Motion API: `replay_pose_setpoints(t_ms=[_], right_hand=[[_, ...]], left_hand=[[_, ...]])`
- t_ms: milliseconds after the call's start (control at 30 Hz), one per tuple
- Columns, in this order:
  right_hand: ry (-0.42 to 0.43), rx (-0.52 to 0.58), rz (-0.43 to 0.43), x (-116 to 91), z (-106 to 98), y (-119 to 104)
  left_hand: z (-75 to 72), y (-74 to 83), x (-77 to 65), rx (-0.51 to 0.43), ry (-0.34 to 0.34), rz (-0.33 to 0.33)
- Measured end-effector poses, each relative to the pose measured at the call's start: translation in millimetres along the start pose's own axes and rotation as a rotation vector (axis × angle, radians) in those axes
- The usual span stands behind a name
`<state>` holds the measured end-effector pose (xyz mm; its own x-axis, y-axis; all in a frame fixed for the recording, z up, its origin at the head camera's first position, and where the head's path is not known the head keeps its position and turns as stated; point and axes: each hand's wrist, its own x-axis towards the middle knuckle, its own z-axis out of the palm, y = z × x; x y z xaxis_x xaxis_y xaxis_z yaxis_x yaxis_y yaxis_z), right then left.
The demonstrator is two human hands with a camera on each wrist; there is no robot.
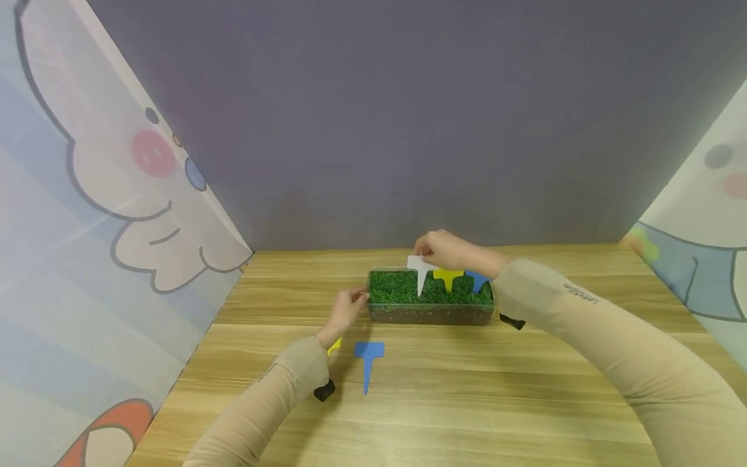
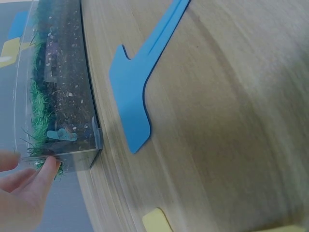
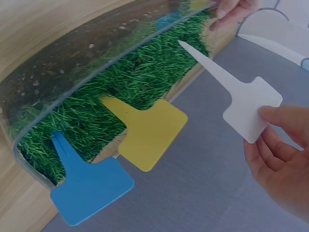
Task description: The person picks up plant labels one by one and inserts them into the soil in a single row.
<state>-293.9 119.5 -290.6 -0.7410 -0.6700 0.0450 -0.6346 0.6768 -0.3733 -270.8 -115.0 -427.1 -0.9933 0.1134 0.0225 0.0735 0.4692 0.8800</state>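
Observation:
My right hand (image 1: 448, 251) pinches a white T-shaped plant label (image 3: 253, 108) by its wide head, thumb on one face and fingers behind. Its pointed tip hangs down over the artificial grass (image 1: 393, 285); in the right wrist view it looks just above the blades. At the left end of the clear planter box (image 1: 432, 316), my left hand (image 1: 345, 309) holds the corner by the rim. Behind the grass's front edge, a yellow label (image 3: 153, 135) and a blue label (image 3: 91, 188) stand with their points in the grass, right of the white one.
Another blue label (image 1: 369, 351) lies flat on the wooden table (image 1: 467, 395) in front of the box. A second yellow label (image 1: 334, 346) is partly hidden by my left wrist. A grey wall (image 1: 373, 130) rises behind; cartoon-printed panels (image 1: 117, 227) flank both sides.

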Motion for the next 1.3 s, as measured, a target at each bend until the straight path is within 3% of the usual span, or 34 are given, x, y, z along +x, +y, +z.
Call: replay_pose_setpoints(t_ms=[767,1300], right_hand=[[0.050,-0.068,0.024,17.0,24.3,13.7],[0.053,-0.068,0.038,15.5,29.9,19.1]], left_hand=[[1.0,-1.5,1.3,0.010,0.007,0.006],[0.3,-1.3,-0.3,0.017,0.004,0.022]])
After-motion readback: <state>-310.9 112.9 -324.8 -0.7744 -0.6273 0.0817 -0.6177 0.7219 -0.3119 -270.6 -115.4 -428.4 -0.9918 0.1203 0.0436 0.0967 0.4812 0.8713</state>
